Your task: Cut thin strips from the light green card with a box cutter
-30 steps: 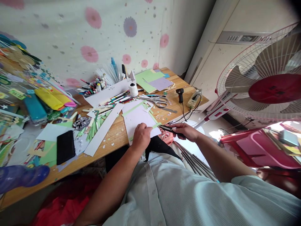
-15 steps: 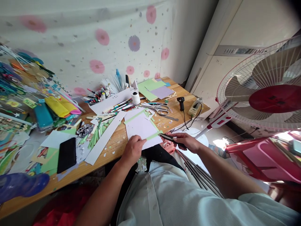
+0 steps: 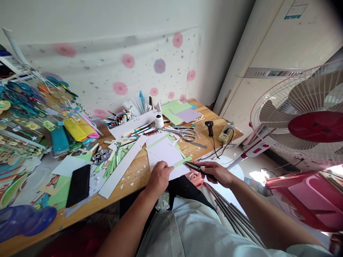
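Note:
My left hand (image 3: 160, 177) is closed at the near part of a pale lilac-white sheet (image 3: 163, 153), its fingertips on the left end of a light green paper strip (image 3: 182, 162). A black craft knife (image 3: 197, 167) is gripped in my right hand (image 3: 218, 174), and its tip points left at the strip's lower edge. Whether the blade touches the paper I cannot tell. More green strips lie along the sheet's far and right edges. The sheet's near edge reaches past the table front, above my lap.
Scissors (image 3: 186, 134), a loose metal blade (image 3: 198, 145) and a white thread spool (image 3: 159, 121) lie beyond the sheet. To the left are a long white strip (image 3: 123, 167), green offcuts and a black phone (image 3: 78, 185). A fan (image 3: 308, 121) stands on the right.
The camera has tilted upward, so the table appears lower in view. Both hands keep their holds, and the knife tip now sits slightly lower against the green strip.

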{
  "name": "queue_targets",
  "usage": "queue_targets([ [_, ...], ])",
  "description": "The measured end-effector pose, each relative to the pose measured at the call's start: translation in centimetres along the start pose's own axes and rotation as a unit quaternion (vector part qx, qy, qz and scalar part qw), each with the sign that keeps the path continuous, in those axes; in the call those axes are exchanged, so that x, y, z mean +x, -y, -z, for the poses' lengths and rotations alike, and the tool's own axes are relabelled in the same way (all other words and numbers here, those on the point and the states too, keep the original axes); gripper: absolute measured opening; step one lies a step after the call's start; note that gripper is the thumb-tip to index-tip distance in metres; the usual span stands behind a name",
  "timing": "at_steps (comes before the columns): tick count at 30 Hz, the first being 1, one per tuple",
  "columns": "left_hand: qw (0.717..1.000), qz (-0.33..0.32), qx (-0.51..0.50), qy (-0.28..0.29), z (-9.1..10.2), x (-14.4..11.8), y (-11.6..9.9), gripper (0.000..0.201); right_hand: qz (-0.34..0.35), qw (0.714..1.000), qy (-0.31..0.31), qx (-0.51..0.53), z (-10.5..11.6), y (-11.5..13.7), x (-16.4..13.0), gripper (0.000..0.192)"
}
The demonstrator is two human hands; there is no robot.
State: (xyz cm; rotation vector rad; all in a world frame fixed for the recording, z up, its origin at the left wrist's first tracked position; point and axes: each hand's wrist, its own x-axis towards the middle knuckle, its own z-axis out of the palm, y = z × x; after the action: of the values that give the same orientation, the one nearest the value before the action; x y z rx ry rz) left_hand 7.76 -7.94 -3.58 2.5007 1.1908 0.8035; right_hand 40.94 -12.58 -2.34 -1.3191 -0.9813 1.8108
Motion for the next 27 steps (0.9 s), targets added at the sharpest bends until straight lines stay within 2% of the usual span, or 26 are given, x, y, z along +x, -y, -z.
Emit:
queue_targets([
  [3,1.0,-0.003,0.0,-0.005,-0.2,0.4,-0.3,0.026,-0.003,1.0,-0.002,0.007,-0.1,0.2,0.1,0.064],
  [7,1.0,-0.012,-0.005,-0.01,-0.3,0.5,-0.6,0.033,-0.006,1.0,-0.005,0.003,-0.2,0.2,0.1,0.064],
  [14,0.999,-0.02,-0.032,-0.016,-0.4,0.6,-0.1,0.041,-0.002,1.0,0.002,0.001,0.0,-0.1,-0.3,0.066],
  [27,0.997,-0.015,-0.076,-0.015,-0.8,0.6,0.5,0.034,-0.011,1.0,0.014,-0.009,-0.9,0.6,-0.4,0.063],
])
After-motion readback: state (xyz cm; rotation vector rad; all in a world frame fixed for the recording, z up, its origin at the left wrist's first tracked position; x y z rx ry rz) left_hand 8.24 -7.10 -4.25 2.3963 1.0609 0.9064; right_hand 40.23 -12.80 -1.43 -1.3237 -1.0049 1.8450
